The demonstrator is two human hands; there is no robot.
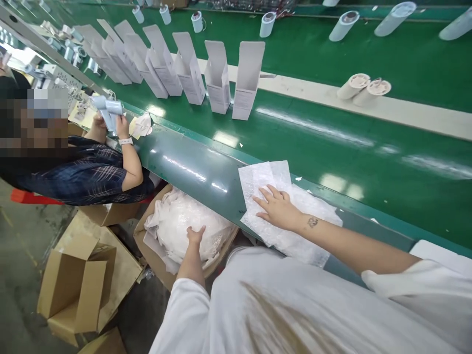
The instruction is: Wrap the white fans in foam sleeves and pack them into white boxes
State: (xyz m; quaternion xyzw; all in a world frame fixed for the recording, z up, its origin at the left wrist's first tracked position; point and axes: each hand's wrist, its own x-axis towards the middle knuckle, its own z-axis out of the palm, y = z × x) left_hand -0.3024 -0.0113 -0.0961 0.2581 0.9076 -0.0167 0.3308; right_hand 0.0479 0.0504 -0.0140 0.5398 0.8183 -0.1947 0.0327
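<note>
Sheets lie on the worktop, right of the carton.

Bright light from above falls fairly evenly, leaving long white streaks and squarish patches of glare on the green belt and smaller streaks on the ledge, while the floor at lower left lies dimmer. The sheets look pale, and the print on the boxes is too small and soft to read. Wide-angle stretch slants the tubes at upper right, and coarse pixel blocks cover part of the co-worker.
</note>
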